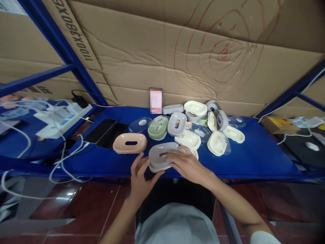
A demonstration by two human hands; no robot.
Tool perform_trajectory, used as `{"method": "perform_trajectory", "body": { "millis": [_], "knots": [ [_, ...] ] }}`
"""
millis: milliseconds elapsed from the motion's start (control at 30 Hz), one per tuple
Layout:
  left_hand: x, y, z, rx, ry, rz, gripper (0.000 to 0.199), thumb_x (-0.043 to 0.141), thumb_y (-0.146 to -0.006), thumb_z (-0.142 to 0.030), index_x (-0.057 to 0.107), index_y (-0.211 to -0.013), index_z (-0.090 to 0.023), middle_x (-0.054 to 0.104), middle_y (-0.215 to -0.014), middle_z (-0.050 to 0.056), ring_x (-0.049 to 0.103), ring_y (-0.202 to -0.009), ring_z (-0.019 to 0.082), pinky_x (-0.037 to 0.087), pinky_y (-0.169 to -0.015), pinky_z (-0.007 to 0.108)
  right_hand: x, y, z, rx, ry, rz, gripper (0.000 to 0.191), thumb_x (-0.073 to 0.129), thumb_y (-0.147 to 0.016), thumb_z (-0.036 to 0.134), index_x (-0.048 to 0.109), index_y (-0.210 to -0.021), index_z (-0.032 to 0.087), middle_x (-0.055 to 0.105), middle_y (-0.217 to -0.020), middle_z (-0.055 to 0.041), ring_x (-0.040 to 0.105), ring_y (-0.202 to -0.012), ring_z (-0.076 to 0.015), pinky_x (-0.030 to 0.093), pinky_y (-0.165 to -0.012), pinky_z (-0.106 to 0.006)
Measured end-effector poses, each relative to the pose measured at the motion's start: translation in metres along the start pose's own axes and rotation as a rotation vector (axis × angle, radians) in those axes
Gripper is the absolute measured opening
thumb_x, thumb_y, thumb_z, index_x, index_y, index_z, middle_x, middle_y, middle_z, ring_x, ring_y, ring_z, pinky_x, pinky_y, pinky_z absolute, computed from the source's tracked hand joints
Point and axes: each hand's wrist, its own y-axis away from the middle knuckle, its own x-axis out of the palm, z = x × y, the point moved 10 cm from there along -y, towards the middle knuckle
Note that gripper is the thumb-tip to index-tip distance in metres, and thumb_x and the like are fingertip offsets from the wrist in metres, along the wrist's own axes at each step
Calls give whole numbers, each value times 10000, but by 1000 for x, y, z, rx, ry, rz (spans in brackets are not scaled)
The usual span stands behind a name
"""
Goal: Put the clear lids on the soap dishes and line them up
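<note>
A grey oval dish [158,154] with a slot in its middle is at the front edge of the blue table, a cream rim showing under it. My left hand [143,173] holds its left side, thumb below and fingers beside the rim. Over its right part lies my right hand [182,163], fingers bent onto the inside and rim. A peach dish [119,145] sits just left. Behind are a green dish [153,133], another grey dish [172,130] and a cream tray [190,140].
More cream trays [217,144], grey parts and clear lids [139,125] are piled at the back and right of the blue table [266,152]. Black phones [100,131] and white cables [62,161] lie left. A cardboard panel [137,51] stands behind.
</note>
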Motion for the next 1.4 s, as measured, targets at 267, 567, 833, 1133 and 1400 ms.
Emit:
{"method": "perform_trajectory", "body": {
  "millis": [267, 567, 833, 1133, 1400],
  "knots": [
    [12, -5, -2, 71, -87, 226, 344, 768, -964, -229, 638, -1277, -286, 656, -1443, 124, 574, -1417, 363, 550, -1130, 591, 29, 6, -3, -108, 59, 80, 359, 514, -1078, 109, 647, -1375, 263, 709, -1450, -42, 530, -1494, -187, 307, -1329, -469],
    [6, -7, 2, 63, -60, 186, 330, 810, -938, -268, 660, -1232, -259, 734, -1254, 107, 618, -1315, 346, 573, -1079, 549, 36, 3, 1, -135, 82, 65, 442, 470, -1046, 47, 634, -1394, 266, 727, -1413, -26, 614, -1375, -190, 274, -1335, -497],
    [12, -6, 4, 58, -74, 238, 286, 786, -949, -259, 694, -1218, -279, 738, -1264, 84, 625, -1301, 333, 577, -1066, 520, -26, 5, -52, 79, 278, -152, 351, 547, -1102, 320, 642, -1434, 257, 655, -1509, -103, 570, -1424, -281, 384, -1232, -521],
    [11, -7, -2, 95, -145, 133, 296, 820, -919, -264, 691, -1185, -251, 765, -1211, 83, 673, -1253, 322, 595, -1031, 474, -119, 39, -130, 517, 59, -640, 367, 595, -1054, 545, 751, -1015, 216, 798, -1028, -104, 742, -949, -267, 580, -872, -413],
    [7, -5, -1, 79, -160, 57, 585, 856, -894, -303, 568, -1394, -210, 739, -1285, 161, 708, -1242, 335, 614, -991, 462, -18, 40, -81, 651, -1187, -835, 325, 838, -887, 514, 709, -1019, 245, 766, -948, -17, 749, -818, -183, 640, -802, -353]
  ]
}}
